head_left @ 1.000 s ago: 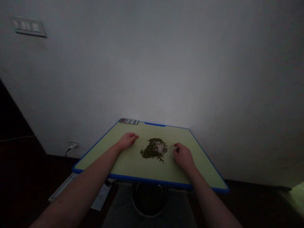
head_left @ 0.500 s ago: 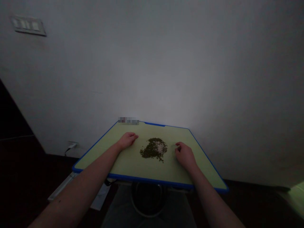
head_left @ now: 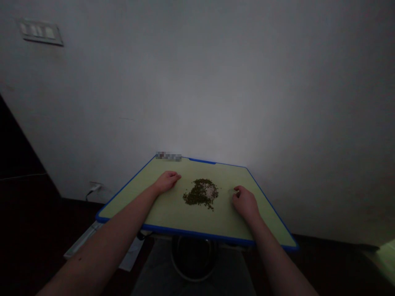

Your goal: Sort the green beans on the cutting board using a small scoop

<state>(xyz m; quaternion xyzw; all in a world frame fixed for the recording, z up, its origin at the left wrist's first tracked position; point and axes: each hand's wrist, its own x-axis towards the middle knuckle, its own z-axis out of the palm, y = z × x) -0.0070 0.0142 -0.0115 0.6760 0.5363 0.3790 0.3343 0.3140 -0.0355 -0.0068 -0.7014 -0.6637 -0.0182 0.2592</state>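
A loose pile of small green beans (head_left: 195, 195), with a patch of pale grains (head_left: 211, 190) at its right side, lies on a pale yellow-green board table (head_left: 173, 213) with a blue rim. My left hand (head_left: 167, 182) rests on the table left of the pile, its fingers curled together; whether anything is in them is hidden. To the right of the pile, my right hand (head_left: 246, 202) has thumb and index finger bent round a small clear piece (head_left: 231, 191), too faint to name. Neither hand touches the pile.
Below the table's near edge sits a round dark metal bowl (head_left: 194, 259). A grey wall (head_left: 216, 82) stands right behind the table, with a switch panel (head_left: 41, 32) and a plugged-in socket (head_left: 95, 188). White flat items (head_left: 132, 255) lie under the left side.
My right hand has shifted slightly right, away from the pile, along with the clear piece. A speck now shows between pile and hand. My left hand is nearly still.
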